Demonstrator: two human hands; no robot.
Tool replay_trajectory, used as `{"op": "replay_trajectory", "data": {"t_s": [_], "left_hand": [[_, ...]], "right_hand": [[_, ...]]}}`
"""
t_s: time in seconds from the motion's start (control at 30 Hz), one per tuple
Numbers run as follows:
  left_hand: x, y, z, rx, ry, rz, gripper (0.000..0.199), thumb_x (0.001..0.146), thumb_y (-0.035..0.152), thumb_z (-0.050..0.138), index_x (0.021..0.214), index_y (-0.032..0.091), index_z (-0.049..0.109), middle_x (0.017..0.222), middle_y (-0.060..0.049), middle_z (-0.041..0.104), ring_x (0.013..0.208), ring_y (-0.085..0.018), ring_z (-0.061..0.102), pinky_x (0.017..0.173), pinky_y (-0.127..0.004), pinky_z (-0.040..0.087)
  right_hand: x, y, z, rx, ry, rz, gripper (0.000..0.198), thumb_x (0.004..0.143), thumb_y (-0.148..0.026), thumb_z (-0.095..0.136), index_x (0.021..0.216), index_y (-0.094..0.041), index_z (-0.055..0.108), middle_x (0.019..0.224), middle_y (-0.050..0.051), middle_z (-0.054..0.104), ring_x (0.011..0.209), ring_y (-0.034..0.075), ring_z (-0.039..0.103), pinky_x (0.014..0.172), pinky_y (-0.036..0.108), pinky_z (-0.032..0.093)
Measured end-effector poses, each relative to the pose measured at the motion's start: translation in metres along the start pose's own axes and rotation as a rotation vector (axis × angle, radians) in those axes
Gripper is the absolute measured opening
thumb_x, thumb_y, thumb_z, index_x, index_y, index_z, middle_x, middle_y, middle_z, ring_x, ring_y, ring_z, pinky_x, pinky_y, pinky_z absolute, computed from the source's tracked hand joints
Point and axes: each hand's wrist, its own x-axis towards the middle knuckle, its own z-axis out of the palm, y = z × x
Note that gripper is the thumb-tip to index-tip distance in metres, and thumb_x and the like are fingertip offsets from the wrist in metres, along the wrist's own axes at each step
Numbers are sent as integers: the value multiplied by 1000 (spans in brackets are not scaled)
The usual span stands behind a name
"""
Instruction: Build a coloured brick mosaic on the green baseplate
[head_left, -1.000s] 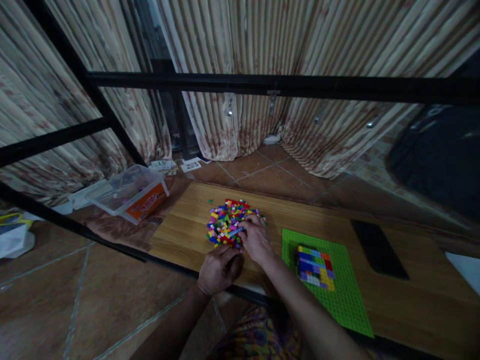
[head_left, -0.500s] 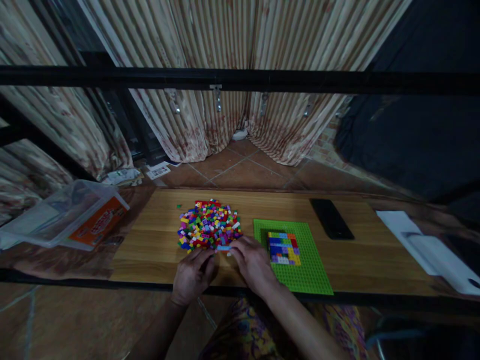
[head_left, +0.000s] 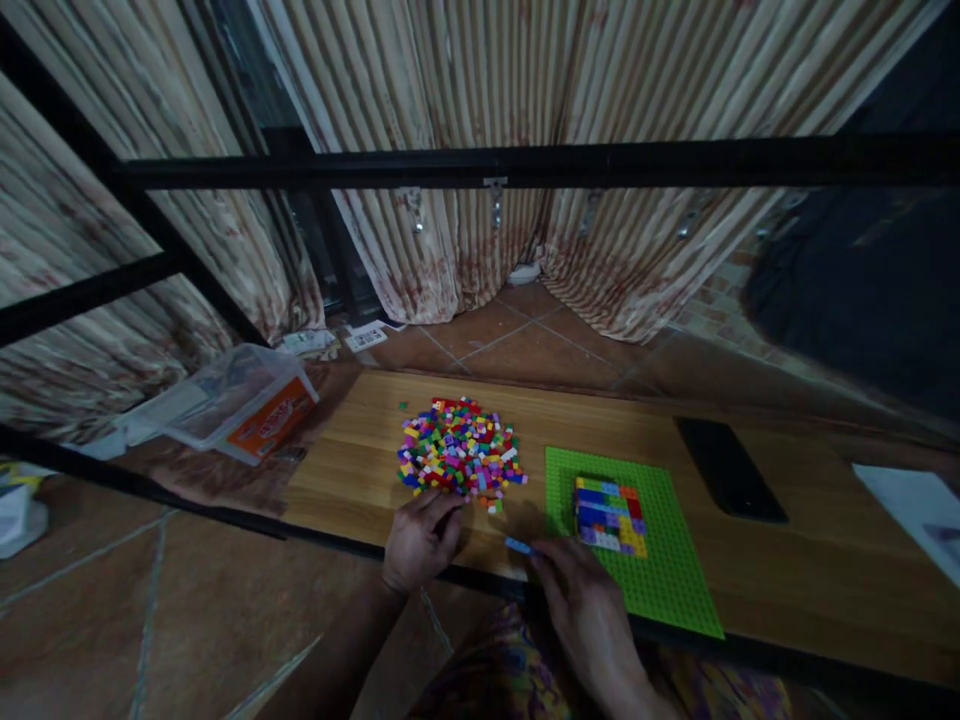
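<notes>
Blue brick [head_left: 517, 545]: likely light, stiff; best held by sides. Right hand [head_left: 586, 598] pinches one end; left hand [head_left: 420, 542], grip unclear.

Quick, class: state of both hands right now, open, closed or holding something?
Left hand: curled at the near edge of the brick pile; any hold cannot be told.
Right hand: closed, holding a light-blue brick piece.
</notes>
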Motion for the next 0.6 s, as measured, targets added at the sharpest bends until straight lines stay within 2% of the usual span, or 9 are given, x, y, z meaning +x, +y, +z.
{"op": "replay_trajectory", "data": {"t_s": [0.17, 0.3, 0.47, 0.6], "left_hand": [[-2, -2, 1, -17, 119, -80, 17, 88, 21, 52, 98, 21, 66, 85, -4, 68, 78, -16, 67, 72, -28, 56], [3, -5, 0, 46, 222, -206, 20, 84, 17, 54, 101, 21, 65, 98, -6, 67, 87, -18, 67, 75, -29, 57], [13, -7, -1, 133, 103, -166, 24, 80, 13, 54, 100, 19, 65, 106, -9, 62, 97, -21, 63, 87, -36, 55], [18, -9, -4, 171, 28, -212, 31, 77, 8, 51, 104, 18, 62, 110, -10, 60, 102, -22, 61, 94, -37, 53]], "right_hand": [[16, -8, 21, -160, 41, -52, 22, 95, -30, 45, 94, -25, 66, 90, 5, 70, 80, 22, 67, 67, 32, 51], [30, -2, 32, -272, 93, -54, 25, 96, -30, 42, 95, -23, 67, 92, 6, 71, 78, 21, 67, 68, 32, 50], [42, 1, 37, -333, 134, -7, 28, 95, -28, 41, 108, -20, 65, 106, 6, 70, 88, 22, 68, 71, 32, 50], [41, -1, 38, -293, 157, -18, 27, 95, -27, 43, 108, -21, 65, 110, 4, 69, 92, 20, 67, 74, 30, 50]]}}
